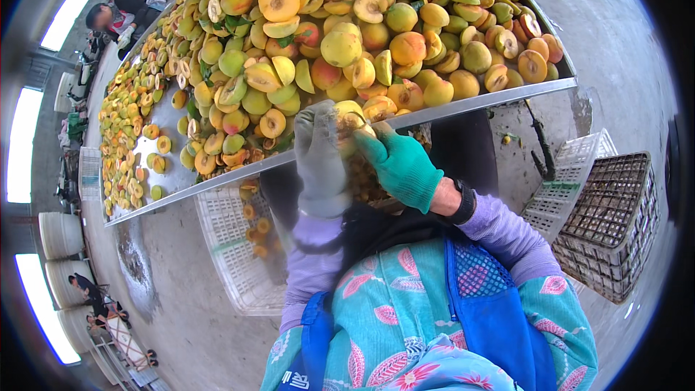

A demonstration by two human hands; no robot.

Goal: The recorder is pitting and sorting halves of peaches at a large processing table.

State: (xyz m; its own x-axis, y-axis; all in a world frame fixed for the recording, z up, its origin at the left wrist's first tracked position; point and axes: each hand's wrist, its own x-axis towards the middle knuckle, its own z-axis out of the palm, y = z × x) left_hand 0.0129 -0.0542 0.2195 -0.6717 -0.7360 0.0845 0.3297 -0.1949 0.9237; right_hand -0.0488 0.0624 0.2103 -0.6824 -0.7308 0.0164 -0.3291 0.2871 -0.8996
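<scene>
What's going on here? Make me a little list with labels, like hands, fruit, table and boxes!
left hand: in a grey glove, holding a peach together with the other hand
right hand: in a green glove, on the same peach
fruit pile: whole and halved yellow-orange peaches, some leaves
table: long metal tray with a rim, heaped with fruit
white crate: on the floor under the table, a few fruit pieces inside
dark crates: stacked at the right
other person: at the far end

1. Your left hand (319, 159), in a grey glove, and your right hand (400, 166), in a green glove, grip one peach (350, 124) together.
2. Halved peaches heap the metal table (499, 98).
3. White crates (232, 246) stand below.
</scene>
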